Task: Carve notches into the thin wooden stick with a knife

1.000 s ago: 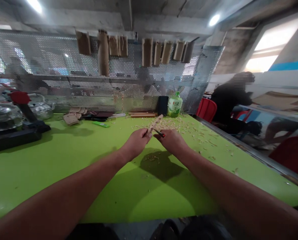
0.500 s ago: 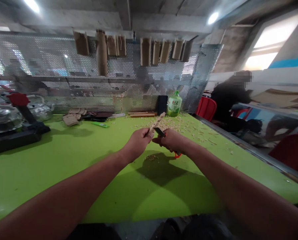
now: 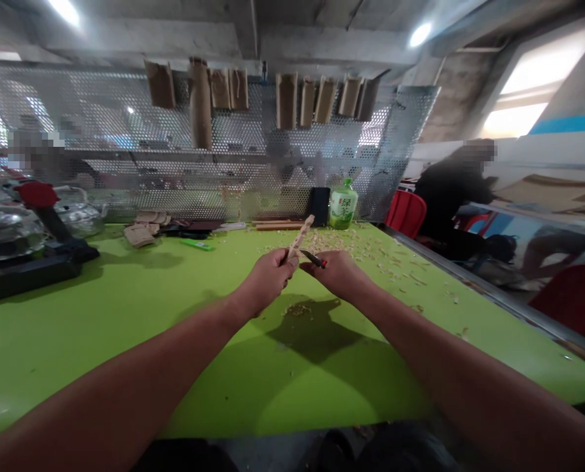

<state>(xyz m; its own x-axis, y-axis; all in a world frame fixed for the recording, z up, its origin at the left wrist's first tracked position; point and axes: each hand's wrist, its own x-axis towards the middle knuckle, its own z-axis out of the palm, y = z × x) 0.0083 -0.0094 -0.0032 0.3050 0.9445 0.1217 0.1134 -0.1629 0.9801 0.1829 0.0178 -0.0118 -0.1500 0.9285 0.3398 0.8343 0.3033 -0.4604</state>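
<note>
Here, at a lime-green workbench [image 3: 100, 354], a person's left hand [image 3: 267, 278] grips a carved wooden stick [image 3: 299, 237], fingers curled tightly around its lower end while its rough, faceted tip points up and away. The right hand [image 3: 339, 274] pinches a small knife [image 3: 314, 259] between pressed-together fingers and thumb, its dark blade just beside the stick and apparently not touching it. Pale wood shavings [image 3: 331, 242] scatter across the bench, suggesting much cutting done, though the stick looks uneven and unfinished. Further back, plain wooden strips [image 3: 277, 225] lie beside a green-labelled plastic bottle [image 3: 343, 204] below a perforated metal screen [image 3: 125, 111] hung with kraft paper pieces [image 3: 287, 101]. To the right, a co-worker [image 3: 449, 196] in dark clothing sits turned away beyond a red chair [image 3: 405, 213].
</note>
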